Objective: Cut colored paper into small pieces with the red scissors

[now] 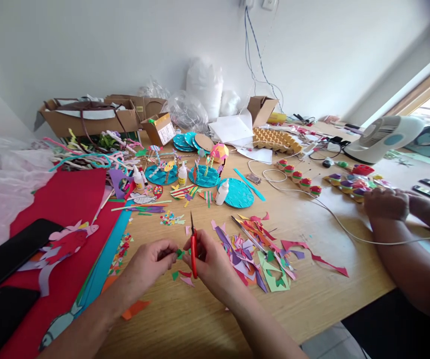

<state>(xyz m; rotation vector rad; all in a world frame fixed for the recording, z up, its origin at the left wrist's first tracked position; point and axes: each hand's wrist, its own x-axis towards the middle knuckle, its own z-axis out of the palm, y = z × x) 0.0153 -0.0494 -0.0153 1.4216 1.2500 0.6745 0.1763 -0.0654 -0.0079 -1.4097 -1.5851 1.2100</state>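
My left hand (155,259) pinches a small green paper piece (179,254) above the wooden table. My right hand (211,262) is closed around red-handled scissors (194,249), whose dark blades point away from me. The right fingertips come close to the green piece; whether they touch it I cannot tell. Beneath my hands lie a few small green, red and pink scraps (187,280). Right of my right hand is a heap of coloured paper offcuts (242,254), with a light green cut-out sheet (274,274) at its edge.
Behind my hands stand white glue bottles (222,192) and blue discs (239,193). Red paper (65,204) and two black phone-like objects (9,254) lie to the left. Another person's hands (386,204) work at the right, by a white cable (334,217) and a fan (386,134).
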